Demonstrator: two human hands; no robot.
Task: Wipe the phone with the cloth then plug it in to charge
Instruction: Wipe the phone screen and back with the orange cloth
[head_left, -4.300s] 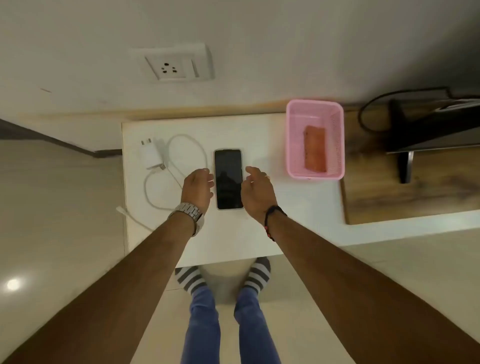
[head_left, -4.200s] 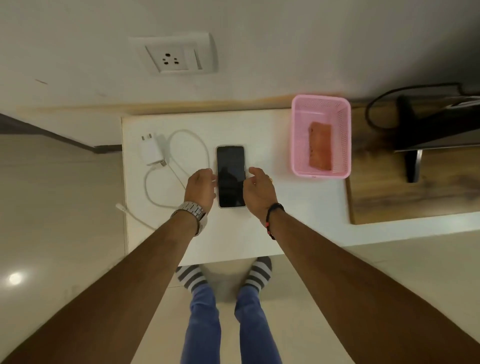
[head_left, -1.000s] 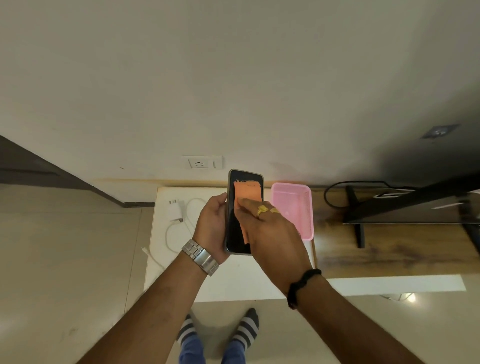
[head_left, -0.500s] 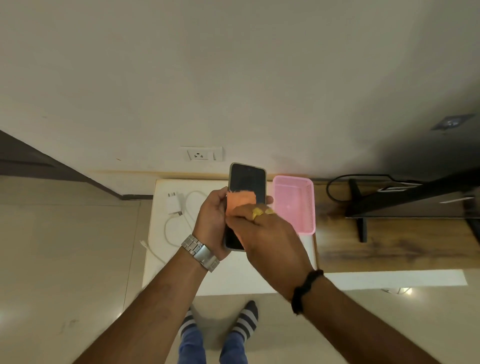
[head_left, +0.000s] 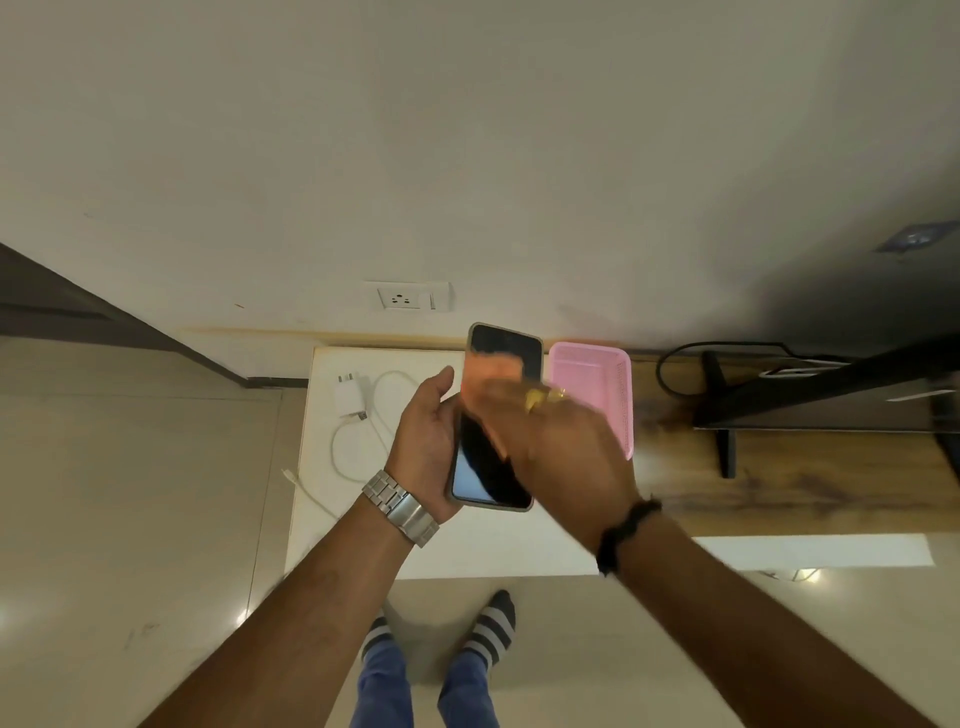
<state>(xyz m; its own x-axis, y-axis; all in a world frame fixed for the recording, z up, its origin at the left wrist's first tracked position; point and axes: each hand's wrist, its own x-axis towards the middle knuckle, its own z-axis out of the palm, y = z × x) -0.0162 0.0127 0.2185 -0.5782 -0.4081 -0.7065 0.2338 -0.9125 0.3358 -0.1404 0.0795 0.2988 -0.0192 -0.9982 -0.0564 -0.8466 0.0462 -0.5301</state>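
My left hand (head_left: 423, 444) grips the dark-screened phone (head_left: 483, 473) by its left edge, holding it up above the white table (head_left: 363, 540). My right hand (head_left: 566, 457), blurred by motion, presses the orange cloth (head_left: 491, 376) against the upper part of the screen. The white charger plug (head_left: 349, 395) and its coiled white cable (head_left: 358, 447) lie on the table's left side. A white wall socket (head_left: 408, 297) sits on the wall above the table.
An empty pink basket (head_left: 597, 384) stands on the table just right of the phone. To the right, a wooden surface (head_left: 779, 488) carries a black monitor (head_left: 831, 400) with a stand and cable. My striped-socked feet stand on the tiled floor below.
Both hands picked the phone up from the table and the cloth left the basket. Over the last second the cloth has been rubbing up and down the screen; it is now near the top.
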